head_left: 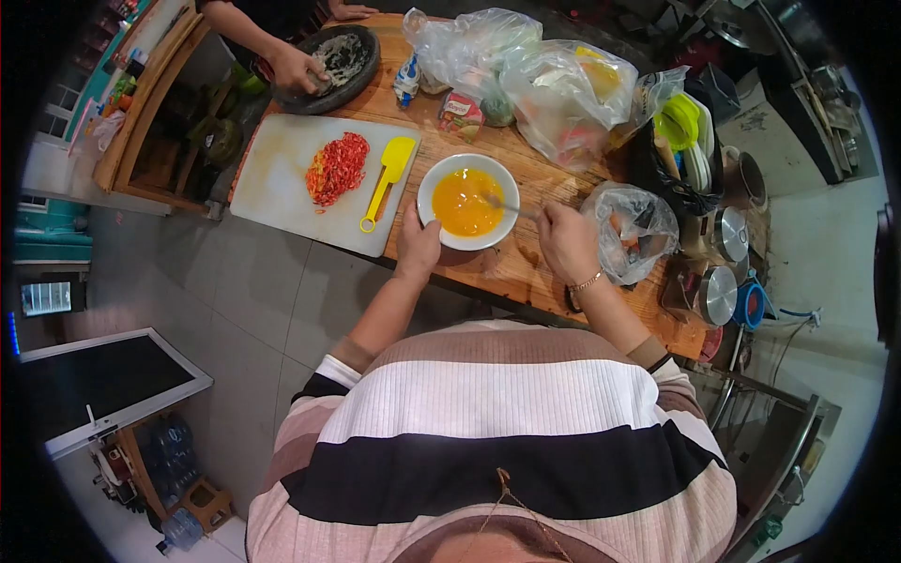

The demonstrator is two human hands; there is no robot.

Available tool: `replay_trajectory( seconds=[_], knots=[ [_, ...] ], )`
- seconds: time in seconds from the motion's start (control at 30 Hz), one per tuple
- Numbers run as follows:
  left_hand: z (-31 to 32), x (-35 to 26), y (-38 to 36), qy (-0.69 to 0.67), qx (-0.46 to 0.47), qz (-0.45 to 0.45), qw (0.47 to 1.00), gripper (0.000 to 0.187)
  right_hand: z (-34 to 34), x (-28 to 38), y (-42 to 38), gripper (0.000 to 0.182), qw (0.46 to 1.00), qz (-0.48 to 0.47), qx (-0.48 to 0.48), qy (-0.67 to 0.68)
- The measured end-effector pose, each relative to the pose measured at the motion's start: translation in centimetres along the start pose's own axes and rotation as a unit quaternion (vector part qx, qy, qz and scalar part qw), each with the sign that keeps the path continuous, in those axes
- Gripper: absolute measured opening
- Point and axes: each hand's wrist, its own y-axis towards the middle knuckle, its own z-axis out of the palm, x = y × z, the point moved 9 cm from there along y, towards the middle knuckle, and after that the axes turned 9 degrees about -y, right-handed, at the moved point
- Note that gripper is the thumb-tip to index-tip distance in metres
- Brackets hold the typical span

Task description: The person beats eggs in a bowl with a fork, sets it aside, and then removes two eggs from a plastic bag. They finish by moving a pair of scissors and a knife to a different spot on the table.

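Observation:
A white bowl (469,243) of beaten egg (458,203) stands on the wooden table in front of me. My left hand (419,246) grips the bowl's near-left rim, thumb on top. My right hand (569,246) is closed on the handle of a metal utensil (514,207). Its far end dips into the egg and is too blurred to tell as fork or spoon. Left of the bowl lies a white cutting board (267,188) with chopped red chillies (338,169) and a yellow spatula (386,180).
Another person's hand (298,71) works in a stone mortar (364,80) at the far left. Plastic bags (568,98) and a small red packet (460,114) lie behind the bowl. On the right are a clear bag (636,220), lidded jars (718,286) and a dish container (690,141).

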Motion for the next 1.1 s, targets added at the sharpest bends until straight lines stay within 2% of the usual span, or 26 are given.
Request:
replay_trajectory(
  seconds=[0.07,0.17,0.27,0.37,0.47,0.57,0.67,0.77,0.87,0.97,1.07,1.1],
  knots=[
    [0.8,-1.4,-1.4,-0.038,0.009,-0.047,0.998,0.054,1.0,0.4,-0.4,0.025,0.998,-0.015,0.062,-0.005],
    [2.7,-5.5,-4.1,-0.120,-0.022,-0.136,0.983,0.057,-0.1,-0.1,-0.1,0.026,0.998,-0.013,-0.030,0.049],
    [2.2,-4.4,-3.2,-0.120,-0.016,-0.109,0.987,0.059,-0.6,0.0,0.2,0.028,0.999,-0.007,-0.025,0.030],
    [1.9,-4.8,-2.5,-0.080,-0.016,-0.095,0.992,0.057,2.3,0.3,-0.2,0.028,0.992,-0.024,0.121,0.000],
    [1.2,-5.0,-1.0,-0.050,-0.011,-0.084,0.995,0.055,0.9,0.5,0.1,0.027,0.999,-0.013,0.019,0.049],
    [-0.1,-4.4,1.9,0.106,0.015,0.001,0.994,0.057,0.9,0.3,0.7,0.025,0.999,-0.016,-0.014,-0.028],
    [0.2,-5.1,2.6,0.171,0.061,-0.079,0.980,0.062,2.1,1.4,0.4,0.026,0.996,-0.027,0.088,-0.013],
    [0.4,-6.1,3.0,0.100,0.048,-0.015,0.994,0.067,0.8,0.9,1.0,0.028,0.999,0.016,0.005,0.037],
    [-0.9,-4.9,4.3,0.181,-0.017,0.061,0.981,0.070,1.5,0.5,1.3,0.029,0.997,0.020,0.064,-0.028],
    [-0.6,-4.5,2.2,0.156,-0.087,0.104,0.978,0.070,3.2,0.3,1.0,0.030,0.994,-0.024,0.084,0.059],
    [0.9,-2.6,0.1,0.168,-0.076,-0.018,0.983,0.070,1.2,-0.4,1.2,0.030,0.999,0.042,-0.001,0.022],
    [1.6,-1.6,0.1,0.039,-0.037,-0.001,0.999,0.069,1.9,-0.2,1.1,0.030,0.999,0.030,0.038,0.011]
  ],
)
